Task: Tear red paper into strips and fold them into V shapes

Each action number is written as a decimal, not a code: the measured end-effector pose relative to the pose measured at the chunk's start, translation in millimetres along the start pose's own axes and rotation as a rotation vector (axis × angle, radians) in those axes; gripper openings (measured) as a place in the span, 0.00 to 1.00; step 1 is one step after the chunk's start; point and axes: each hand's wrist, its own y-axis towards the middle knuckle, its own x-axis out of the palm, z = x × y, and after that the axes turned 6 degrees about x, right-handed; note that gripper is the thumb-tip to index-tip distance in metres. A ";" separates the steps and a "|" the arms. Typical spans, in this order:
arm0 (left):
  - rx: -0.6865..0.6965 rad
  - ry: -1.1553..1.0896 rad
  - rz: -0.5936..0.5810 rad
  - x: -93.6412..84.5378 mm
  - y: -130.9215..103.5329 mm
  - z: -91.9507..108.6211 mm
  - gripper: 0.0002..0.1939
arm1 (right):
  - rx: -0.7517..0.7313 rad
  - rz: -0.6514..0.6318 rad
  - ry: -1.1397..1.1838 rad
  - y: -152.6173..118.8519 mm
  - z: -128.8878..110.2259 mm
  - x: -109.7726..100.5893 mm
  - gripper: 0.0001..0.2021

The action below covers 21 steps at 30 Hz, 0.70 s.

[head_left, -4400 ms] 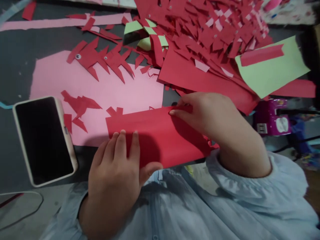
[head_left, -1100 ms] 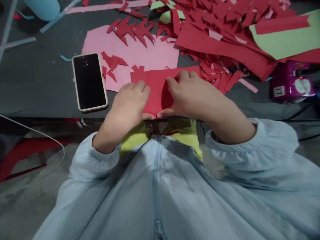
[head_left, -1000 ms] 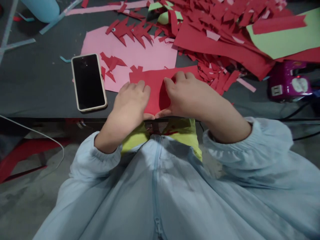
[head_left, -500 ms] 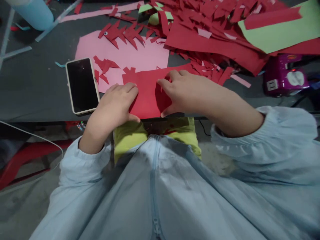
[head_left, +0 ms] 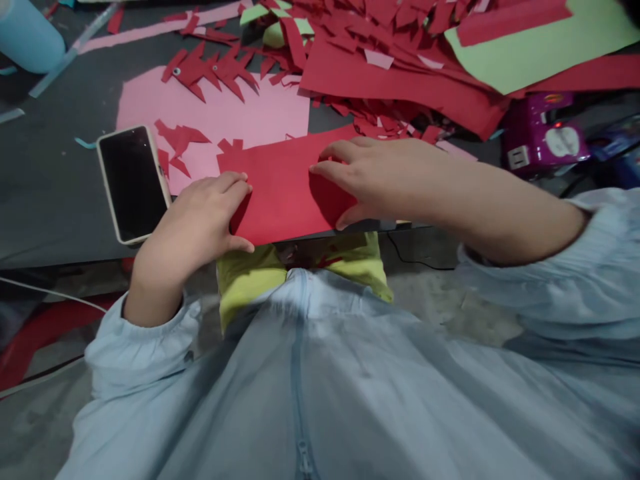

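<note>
A red paper sheet (head_left: pixel 287 190) lies flat at the table's near edge, overlapping a pink sheet. My left hand (head_left: pixel 195 213) rests on its left end, fingertips on the paper and thumb stretched along the near edge. On the right part, my right hand (head_left: pixel 360 177) touches the sheet with fingers and thumb spread apart. The right end is hidden under that hand. Just beyond, on the pink paper (head_left: pixel 280 110), lie red fish-shaped cutouts (head_left: pixel 193 72), two with small eyes, and another red cutout (head_left: pixel 180 140).
A phone (head_left: pixel 133 183) lies left of my left hand. Red paper scraps (head_left: pixel 390 27) and larger red sheets pile up at the back, with green paper (head_left: pixel 540 47) on top. A purple device (head_left: pixel 545 137) with a lit red light stands right; a blue bottle (head_left: pixel 30 37) stands back left.
The view has shifted to the right. My hands are farther apart, the right one having slid rightward over the red sheet, and more of the paper shows between them.
</note>
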 end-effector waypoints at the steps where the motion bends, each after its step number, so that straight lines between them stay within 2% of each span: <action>1: -0.002 -0.002 -0.003 -0.2 0.3 -0.2 0.38 | 0.002 -0.005 0.027 -0.6 2.4 0.7 0.34; 6: 0.009 0.011 -0.002 -1.2 0.6 -0.1 0.38 | 0.020 0.020 0.155 -5.8 17.2 9.1 0.27; 9: 0.010 0.013 0.007 -1.8 0.6 0.3 0.36 | -0.022 0.041 0.134 -10.1 27.8 17.2 0.27; 15: -0.019 0.016 -0.004 -5.9 3.9 1.6 0.29 | -0.177 0.172 0.146 -12.1 47.0 30.9 0.29; 21: -0.101 0.175 0.001 -10.0 14.9 23.7 0.29 | -0.165 0.132 0.115 -12.6 46.0 27.6 0.34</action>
